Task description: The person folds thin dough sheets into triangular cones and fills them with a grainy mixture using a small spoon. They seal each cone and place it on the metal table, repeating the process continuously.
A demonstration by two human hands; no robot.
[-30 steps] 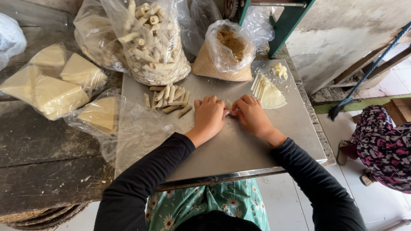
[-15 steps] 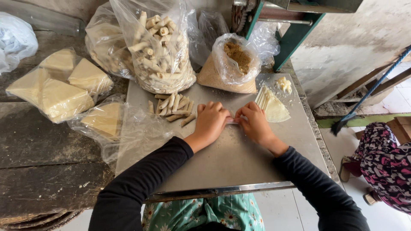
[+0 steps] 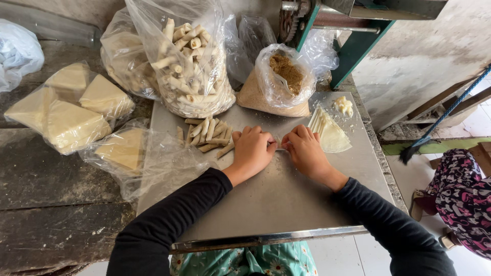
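Note:
My left hand (image 3: pixel 253 150) and my right hand (image 3: pixel 306 151) lie side by side on a steel worktop (image 3: pixel 286 199), fingers curled down over a thin pale pastry roll (image 3: pixel 277 146) that shows only in the gap between them. A small heap of finished rolls (image 3: pixel 207 134) lies just left of my left hand. A fanned stack of thin pale wrappers (image 3: pixel 330 134) sits just right of my right hand, with a lump of white paste (image 3: pixel 343 106) behind it. A clear bag of brown crumbly filling (image 3: pixel 281 79) stands open behind both hands.
A big clear bag of rolls (image 3: pixel 189 66) stands at the back left. Bags of triangular wrapper stacks (image 3: pixel 71 110) lie on the dark wooden bench (image 3: pixel 46 204) to the left. Green machine frame (image 3: pixel 353 48) behind. A person in patterned cloth (image 3: pixel 463 199) sits at right.
Both hands have stayed together on the roll, their fingers shifting slightly over it. The camera has moved nearer, so the bags and worktop look larger.

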